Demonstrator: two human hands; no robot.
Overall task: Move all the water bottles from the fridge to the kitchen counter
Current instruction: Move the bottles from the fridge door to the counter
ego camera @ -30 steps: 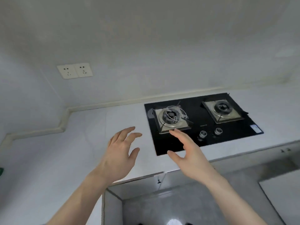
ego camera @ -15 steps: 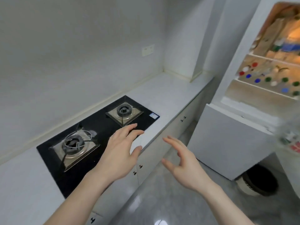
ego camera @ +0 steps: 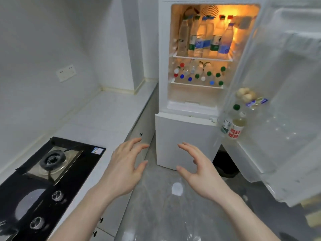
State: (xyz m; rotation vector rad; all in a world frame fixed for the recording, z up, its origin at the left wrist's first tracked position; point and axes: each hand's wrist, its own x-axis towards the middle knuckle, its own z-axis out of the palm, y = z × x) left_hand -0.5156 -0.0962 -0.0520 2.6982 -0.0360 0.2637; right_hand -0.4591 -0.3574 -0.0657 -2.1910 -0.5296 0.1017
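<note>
Both hands were out in front over the floor, holding nothing. Left hand [ego camera: 126, 168] was spread, fingers loosely bent, hovering just past the front edge of the kitchen counter [ego camera: 111, 115]. Right hand [ego camera: 199, 168] was spread too, fingers curved, thumb apart, in front of the fridge's shut lower door [ego camera: 182, 134]. A clear gap lay between the two hands.

Fridge [ego camera: 163, 58] stood straight ahead, upper door [ego camera: 281, 101] swung wide to the right. Water bottles were all inside: upright bottles [ego camera: 205, 37] packed on the lit top shelf, more bottles [ego camera: 198, 73] on the shelf below showing only coloured caps near its front edge. Two bottles [ego camera: 232, 122] sat in the door rack, one green-capped, one with a red-lettered label, under some round pale items [ego camera: 245, 94], too blurred to name.

Counter ran along the left wall up to the fridge's side, its white top bare between the hob [ego camera: 43, 180] and the far corner. Hob sat near the counter's front edge, knobs towards the person. Wall socket [ego camera: 66, 73] above the counter. Grey floor [ego camera: 173, 214] open between counter and fridge door; a dark bin [ego camera: 224, 164] stood under the open door.
</note>
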